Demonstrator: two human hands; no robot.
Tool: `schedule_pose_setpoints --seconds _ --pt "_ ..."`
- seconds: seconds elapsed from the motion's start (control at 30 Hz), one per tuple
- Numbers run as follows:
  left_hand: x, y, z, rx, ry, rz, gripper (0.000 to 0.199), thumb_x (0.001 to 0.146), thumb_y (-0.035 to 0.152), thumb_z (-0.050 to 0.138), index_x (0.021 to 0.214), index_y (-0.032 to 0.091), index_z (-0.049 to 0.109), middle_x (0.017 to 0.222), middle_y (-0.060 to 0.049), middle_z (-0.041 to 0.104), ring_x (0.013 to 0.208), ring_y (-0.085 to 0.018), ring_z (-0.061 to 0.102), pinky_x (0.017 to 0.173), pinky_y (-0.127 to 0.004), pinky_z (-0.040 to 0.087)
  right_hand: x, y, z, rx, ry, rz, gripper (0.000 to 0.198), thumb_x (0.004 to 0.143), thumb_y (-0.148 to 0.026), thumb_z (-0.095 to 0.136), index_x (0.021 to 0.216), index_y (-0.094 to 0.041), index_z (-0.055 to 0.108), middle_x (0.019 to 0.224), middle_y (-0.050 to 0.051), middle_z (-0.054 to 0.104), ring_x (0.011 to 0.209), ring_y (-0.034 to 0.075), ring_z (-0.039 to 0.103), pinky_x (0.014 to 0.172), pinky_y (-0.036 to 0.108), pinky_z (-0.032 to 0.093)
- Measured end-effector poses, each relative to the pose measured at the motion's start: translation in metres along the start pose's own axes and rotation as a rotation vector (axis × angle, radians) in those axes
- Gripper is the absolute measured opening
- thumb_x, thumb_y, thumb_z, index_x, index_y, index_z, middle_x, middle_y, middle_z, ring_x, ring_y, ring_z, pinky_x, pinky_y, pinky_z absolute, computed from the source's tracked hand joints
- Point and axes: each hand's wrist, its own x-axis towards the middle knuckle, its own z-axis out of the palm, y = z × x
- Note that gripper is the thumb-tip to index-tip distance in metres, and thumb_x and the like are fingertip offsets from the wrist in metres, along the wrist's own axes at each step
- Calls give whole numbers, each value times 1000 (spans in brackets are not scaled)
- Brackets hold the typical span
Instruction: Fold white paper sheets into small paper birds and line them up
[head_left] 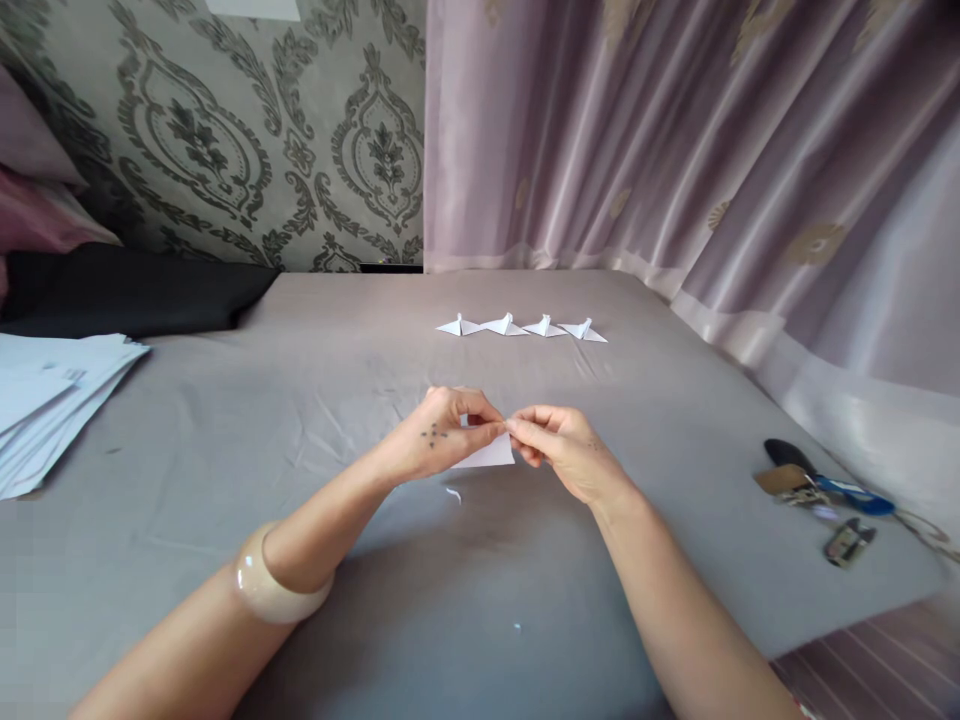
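Note:
A small white sheet of paper (489,453) is held up over the grey cloth surface, its lower part showing beneath my fingers. My left hand (450,432) pinches its upper edge between thumb and forefinger. Tip to tip with it, my right hand (561,445) pinches the paper's upper right corner. The fingertips hide the spot where both hands meet. Beyond the hands, several folded white paper figures (508,325) with pointed ends stand in a row. A thin curled paper scrap (454,495) lies just below the held sheet.
At the left lies a stack of white papers (60,400), with a black cloth (135,290) behind it. On the right are keys (806,493), a blue band (855,495) and a small dark object (850,542). A pinkish curtain (600,150) borders the grey surface (337,330).

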Motion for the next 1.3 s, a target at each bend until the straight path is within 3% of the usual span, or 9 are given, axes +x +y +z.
schedule_pose_setpoints --seconds 0.57,1.07,1.3 --pt "0 10 -4 -204 -83 -127 23 87 33 57 88 14 71 82 -3 67 75 -13 57 68 -23 42 9 12 -4 369 -163 49 24 76 -32 72 61 -16 59 55 -6 47 50 5 42 49 20 31" --pt "0 9 -5 -335 -17 -268 27 81 41 63 84 15 70 67 1 61 57 -9 51 52 -19 38 9 11 -7 427 -143 58 23 74 -32 75 66 -17 58 64 -5 50 54 5 39 49 21 30" --pt "1 4 -13 -421 47 -378 31 74 45 69 81 15 69 63 0 61 51 -9 51 46 -19 35 5 4 -18 360 -173 11 25 80 -31 70 66 -17 55 64 -5 48 53 4 37 48 20 29"
